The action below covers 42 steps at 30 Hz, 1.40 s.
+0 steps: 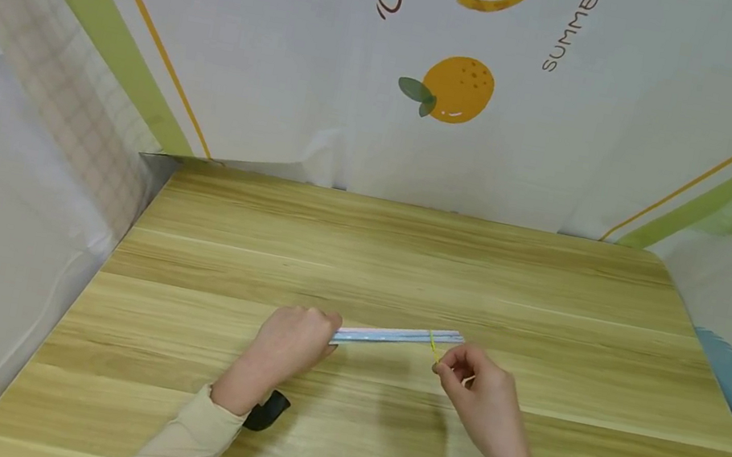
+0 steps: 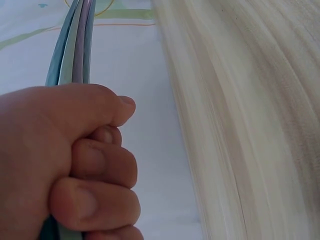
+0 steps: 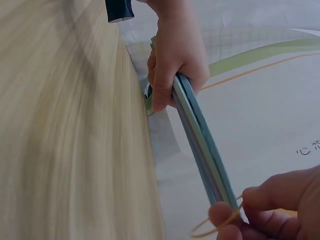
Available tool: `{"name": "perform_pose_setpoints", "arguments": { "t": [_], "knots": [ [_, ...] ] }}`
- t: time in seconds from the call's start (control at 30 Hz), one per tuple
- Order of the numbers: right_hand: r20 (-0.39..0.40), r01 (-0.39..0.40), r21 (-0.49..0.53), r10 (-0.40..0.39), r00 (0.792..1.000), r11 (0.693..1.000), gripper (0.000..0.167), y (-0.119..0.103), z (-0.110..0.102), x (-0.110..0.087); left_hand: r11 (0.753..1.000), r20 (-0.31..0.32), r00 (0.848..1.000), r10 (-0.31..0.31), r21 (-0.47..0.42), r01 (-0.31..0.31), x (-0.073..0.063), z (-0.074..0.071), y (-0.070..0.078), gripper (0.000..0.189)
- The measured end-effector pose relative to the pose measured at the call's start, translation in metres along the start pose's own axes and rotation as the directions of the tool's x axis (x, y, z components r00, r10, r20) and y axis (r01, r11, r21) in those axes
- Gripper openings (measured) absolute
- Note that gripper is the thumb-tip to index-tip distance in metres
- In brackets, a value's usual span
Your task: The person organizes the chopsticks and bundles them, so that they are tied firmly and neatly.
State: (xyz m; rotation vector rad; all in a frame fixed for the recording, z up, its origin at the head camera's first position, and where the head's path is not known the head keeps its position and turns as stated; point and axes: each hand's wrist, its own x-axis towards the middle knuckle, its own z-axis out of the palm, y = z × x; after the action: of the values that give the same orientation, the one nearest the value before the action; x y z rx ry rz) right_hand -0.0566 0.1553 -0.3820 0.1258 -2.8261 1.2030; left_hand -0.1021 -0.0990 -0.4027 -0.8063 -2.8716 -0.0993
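My left hand (image 1: 293, 340) grips one end of a bundle of thin, flat pastel strips (image 1: 384, 336). Blue, green and purple-pink edges show in the left wrist view, where the fingers (image 2: 102, 162) are curled round it. The bundle slants above the table, its far end pointing right. Around that end loops a yellow rubber band (image 1: 432, 341). My right hand (image 1: 482, 392) pinches the band between thumb and fingertips and draws it out toward me. In the right wrist view the band (image 3: 216, 232) hangs partly loose beside the strips. What the strips are exactly, I cannot tell.
A wood-grain table (image 1: 404, 260) lies under both hands. Behind it hangs a white cloth (image 1: 274, 82) printed with oranges and lettering. Pale cloths close off the left and right sides. Black wrist mounts (image 1: 268, 410) sit under both forearms.
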Motion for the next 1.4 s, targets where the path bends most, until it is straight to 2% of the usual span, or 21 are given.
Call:
{"name": "perform_pose_setpoints", "arguments": {
  "t": [0.3, 0.47, 0.6, 0.73, 0.83, 0.93, 1.03, 1.17, 1.3, 1.4],
  "knots": [
    [0.050, -0.111, 0.124, 0.105, 0.993, 0.986, 0.004, 0.010, 0.004, -0.003, 1.000, -0.024, 1.000, -0.009, -0.003, 0.009, -0.002, -0.002, -0.003, 0.033],
    [0.126, -0.222, 0.247, 0.196, 0.973, 0.943, 0.011, 0.016, 0.005, -0.002, 1.000, -0.034, 0.999, 0.023, 0.009, -0.022, -0.004, 0.000, -0.003, 0.032],
    [0.197, -0.273, 0.316, 0.218, 0.956, 0.909, 0.013, 0.025, 0.008, 0.002, 1.000, -0.017, 1.000, 0.020, -0.013, -0.020, -0.006, 0.001, -0.001, 0.030],
    [0.300, -0.252, 0.351, 0.146, 0.943, 0.902, 0.015, 0.035, 0.009, 0.006, 0.999, 0.003, 1.000, 0.005, -0.037, -0.005, -0.006, 0.000, -0.001, 0.028],
    [0.369, -0.189, 0.394, 0.033, 0.929, 0.900, 0.018, 0.043, 0.010, 0.007, 0.999, 0.026, 1.000, -0.008, -0.053, 0.009, -0.006, 0.000, -0.001, 0.027],
    [0.399, -0.124, 0.479, -0.089, 0.913, 0.869, 0.023, 0.048, 0.015, 0.005, 0.997, 0.048, 0.999, -0.021, -0.070, 0.024, -0.005, 0.001, -0.002, 0.026],
    [0.374, -0.067, 0.604, -0.208, 0.904, 0.794, 0.027, 0.052, 0.021, 0.002, 0.996, 0.062, 0.998, -0.028, -0.085, 0.033, -0.005, 0.002, -0.003, 0.025],
    [0.268, 0.019, 0.750, -0.331, 0.905, 0.661, 0.036, 0.054, 0.031, -0.003, 0.994, 0.065, 0.997, -0.032, -0.099, 0.039, -0.005, 0.003, -0.004, 0.026],
    [0.168, 0.047, 0.871, -0.386, 0.907, 0.489, 0.050, 0.055, 0.043, -0.006, 0.993, 0.060, 0.997, -0.042, -0.108, 0.048, -0.004, 0.004, -0.004, 0.027],
    [0.127, 0.009, 0.935, -0.360, 0.924, 0.354, 0.054, 0.055, 0.050, -0.007, 0.993, 0.041, 0.998, -0.046, -0.109, 0.050, -0.001, 0.004, -0.003, 0.029]
  ]
}}
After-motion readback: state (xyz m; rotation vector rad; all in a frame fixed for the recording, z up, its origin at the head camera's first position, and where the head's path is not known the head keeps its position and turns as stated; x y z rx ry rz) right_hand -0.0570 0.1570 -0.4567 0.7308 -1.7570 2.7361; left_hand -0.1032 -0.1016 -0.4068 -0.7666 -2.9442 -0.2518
